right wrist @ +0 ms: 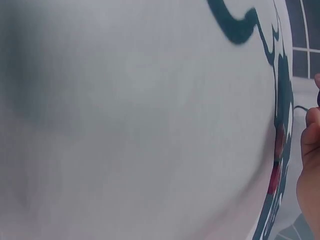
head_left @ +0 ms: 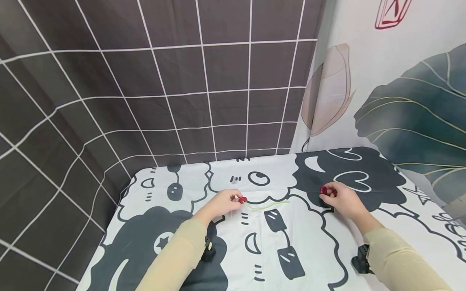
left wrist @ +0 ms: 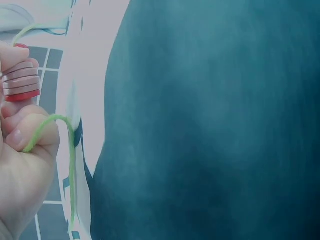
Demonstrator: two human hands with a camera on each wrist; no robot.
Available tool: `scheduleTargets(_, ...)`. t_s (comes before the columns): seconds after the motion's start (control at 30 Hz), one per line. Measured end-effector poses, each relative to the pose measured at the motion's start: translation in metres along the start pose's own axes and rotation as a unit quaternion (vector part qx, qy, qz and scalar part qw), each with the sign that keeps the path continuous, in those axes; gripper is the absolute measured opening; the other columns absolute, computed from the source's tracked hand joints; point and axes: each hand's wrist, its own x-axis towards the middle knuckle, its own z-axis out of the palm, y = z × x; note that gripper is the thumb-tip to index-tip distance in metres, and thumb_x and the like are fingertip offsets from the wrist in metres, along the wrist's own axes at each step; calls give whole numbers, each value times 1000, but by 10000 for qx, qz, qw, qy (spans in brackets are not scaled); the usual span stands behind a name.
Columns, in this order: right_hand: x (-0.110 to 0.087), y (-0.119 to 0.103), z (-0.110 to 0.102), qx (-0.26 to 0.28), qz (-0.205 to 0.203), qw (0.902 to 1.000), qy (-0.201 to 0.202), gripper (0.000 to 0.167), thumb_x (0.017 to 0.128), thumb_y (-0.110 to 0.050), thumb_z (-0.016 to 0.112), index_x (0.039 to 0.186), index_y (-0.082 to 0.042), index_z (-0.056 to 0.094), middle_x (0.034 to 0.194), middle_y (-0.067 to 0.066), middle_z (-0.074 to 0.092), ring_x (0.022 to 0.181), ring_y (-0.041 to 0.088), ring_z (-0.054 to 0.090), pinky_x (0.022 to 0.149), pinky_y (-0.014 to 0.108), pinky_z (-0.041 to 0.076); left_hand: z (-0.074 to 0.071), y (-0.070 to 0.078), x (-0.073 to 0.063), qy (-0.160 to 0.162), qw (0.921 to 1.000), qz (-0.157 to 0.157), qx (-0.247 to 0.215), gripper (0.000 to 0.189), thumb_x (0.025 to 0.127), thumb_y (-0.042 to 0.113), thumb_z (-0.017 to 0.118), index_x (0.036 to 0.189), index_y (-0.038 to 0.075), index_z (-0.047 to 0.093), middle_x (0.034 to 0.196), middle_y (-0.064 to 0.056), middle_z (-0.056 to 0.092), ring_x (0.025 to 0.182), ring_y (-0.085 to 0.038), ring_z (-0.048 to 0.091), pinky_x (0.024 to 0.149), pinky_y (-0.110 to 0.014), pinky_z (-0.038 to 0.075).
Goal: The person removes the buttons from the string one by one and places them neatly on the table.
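Note:
In the head view my left hand (head_left: 226, 202) pinches a small stack of discs (head_left: 242, 200) between thumb and fingers. Up close, the stack shows pale pink layers with a red disc (left wrist: 22, 96) at one end. A thin green cord (left wrist: 70, 145) comes out by the fingers and hangs down; another bit of it shows above the hand. From the left hand the cord trails rightward over the cloth. My right hand (head_left: 340, 198), off to the right, holds a small round red piece (head_left: 323, 190) at its fingertips. Only the edge of this hand (right wrist: 311, 145) shows in the right wrist view.
A white cloth (head_left: 240, 242) with black cartoon prints covers the table. Behind stands a dark curtain with a white grid (head_left: 225, 105); a leaf-print curtain (head_left: 411, 121) hangs at the right. A small red patch (right wrist: 274, 179) appears low over the cloth in the right wrist view.

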Motion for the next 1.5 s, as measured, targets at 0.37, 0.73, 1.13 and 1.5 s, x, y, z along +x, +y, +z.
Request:
scheduleTargets(0.37, 2, 4, -18, -137, 196, 9996, -173, 41, 83, -20, 68, 110, 9, 57, 86, 10, 54, 78, 25, 51, 65, 36, 42, -4, -1, -1, 30, 10000, 52, 56, 12, 78, 12, 62, 89, 18, 65, 67, 5, 48, 62, -10, 44, 53, -25, 36)
scheduleTargets(0.73, -6, 26, -28, -513, 228, 9983, -145, 41, 82, -17, 68, 112, 9, 56, 88, 16, 55, 80, 30, 50, 66, 42, 42, -5, 0, 1, 21, 10000, 55, 50, 13, 78, 13, 62, 89, 18, 66, 67, 4, 49, 61, -11, 45, 52, -25, 36)
scheduleTargets(1.13, -16, 43, -34, -521, 660, 9957, -393, 46, 83, -16, 67, 116, 12, 51, 102, 28, 50, 88, 38, 49, 77, 55, 43, -3, -1, 1, 18, 10000, 8, 66, 13, 78, 12, 62, 89, 18, 65, 67, 4, 49, 61, -11, 45, 52, -25, 36)
scheduleTargets(1.5, -23, 54, -38, -544, 1009, 9921, -514, 50, 83, -17, 66, 120, 11, 48, 109, 33, 45, 96, 45, 46, 82, 62, 38, -2, -3, 2, 20, 9999, 70, 80, 14, 78, 12, 62, 90, 18, 66, 67, 5, 49, 62, -11, 45, 52, -25, 37)
